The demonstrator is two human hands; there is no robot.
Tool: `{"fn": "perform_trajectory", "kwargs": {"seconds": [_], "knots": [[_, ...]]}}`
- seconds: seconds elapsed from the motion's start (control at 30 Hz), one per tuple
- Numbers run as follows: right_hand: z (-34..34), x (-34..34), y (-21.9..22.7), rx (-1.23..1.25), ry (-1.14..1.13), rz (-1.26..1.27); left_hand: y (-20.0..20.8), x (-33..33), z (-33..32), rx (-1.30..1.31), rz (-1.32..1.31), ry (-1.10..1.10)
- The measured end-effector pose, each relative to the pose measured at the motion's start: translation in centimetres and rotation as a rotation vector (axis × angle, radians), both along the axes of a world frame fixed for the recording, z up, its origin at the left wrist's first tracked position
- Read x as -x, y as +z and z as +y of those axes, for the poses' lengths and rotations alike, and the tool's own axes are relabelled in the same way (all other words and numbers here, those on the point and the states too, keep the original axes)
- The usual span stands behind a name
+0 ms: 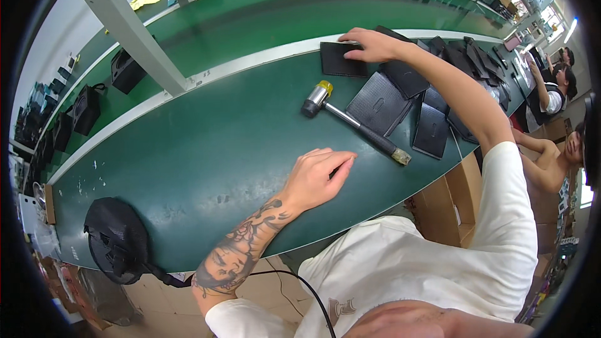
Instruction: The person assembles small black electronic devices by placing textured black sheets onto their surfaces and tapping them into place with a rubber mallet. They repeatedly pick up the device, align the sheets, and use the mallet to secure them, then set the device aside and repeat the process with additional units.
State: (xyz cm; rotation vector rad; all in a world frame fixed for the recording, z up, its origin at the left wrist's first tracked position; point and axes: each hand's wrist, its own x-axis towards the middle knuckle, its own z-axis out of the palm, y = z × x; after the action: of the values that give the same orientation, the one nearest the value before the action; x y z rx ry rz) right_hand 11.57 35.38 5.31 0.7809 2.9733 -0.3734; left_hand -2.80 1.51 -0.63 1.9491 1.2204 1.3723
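Note:
My right hand (374, 46) reaches across to the far edge of the bench. Its thumb and fingers close on the far side of a flat, black wallet-like piece (338, 62). My left hand (318, 177) hovers or rests over the middle of the bench, thumb and fingertips drawn together; whatever is inside them, if anything, is hidden. Between the hands lies a mallet (357, 123) with a yellow face, a black face and a dark handle. Textured black flat pieces (379, 103) lie beside it, some overlapping, under my right forearm.
More black pieces (469, 59) are heaped at the right. A round black mesh object (117, 238) sits at the near left corner. A pale post (128, 31) rises by the green conveyor belt (250, 12), which carries black cases (86, 109). Cardboard boxes (447, 203) stand below; people (551, 91) sit at right.

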Motion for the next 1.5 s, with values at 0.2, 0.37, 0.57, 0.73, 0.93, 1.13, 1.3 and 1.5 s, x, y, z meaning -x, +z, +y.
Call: {"fn": "perform_trajectory", "kwargs": {"seconds": [0.2, 0.37, 0.57, 0.73, 0.93, 1.13, 1.3, 1.5], "knots": [[-2.5, 0.1, -0.6, -0.098, 0.113, -0.015, 0.6, -0.3, 0.8, -0.004, 0.024, -0.027], [-2.7, 1.0, -0.2, -0.002, 0.154, 0.044, 0.6, 0.1, 0.5, 0.071, 0.007, 0.001], [-4.2, -1.0, 0.9, -0.020, 0.110, 0.244, -0.1, -0.1, 0.8, 0.067, -0.022, -0.014], [-9.6, -3.1, 5.1, -0.078, 0.056, 0.496, -0.2, 0.1, 0.5, 0.139, -0.063, -0.016], [-16.1, -8.1, 9.2, -0.026, 0.258, 0.735, 1.6, 0.4, 0.8, 0.413, -0.276, -0.030], [-15.0, -8.3, 7.0, -0.043, 0.103, 0.842, 1.8, 0.2, 1.1, 0.292, -0.046, -0.077], [-12.4, -9.4, 2.5, -0.083, 0.082, 1.038, 1.9, 0.2, 1.7, 0.140, 0.167, -0.176], [-12.0, -9.2, 1.2, 0.025, 0.199, 1.149, 2.0, 0.1, 1.4, 0.069, 0.277, -0.169]]}}
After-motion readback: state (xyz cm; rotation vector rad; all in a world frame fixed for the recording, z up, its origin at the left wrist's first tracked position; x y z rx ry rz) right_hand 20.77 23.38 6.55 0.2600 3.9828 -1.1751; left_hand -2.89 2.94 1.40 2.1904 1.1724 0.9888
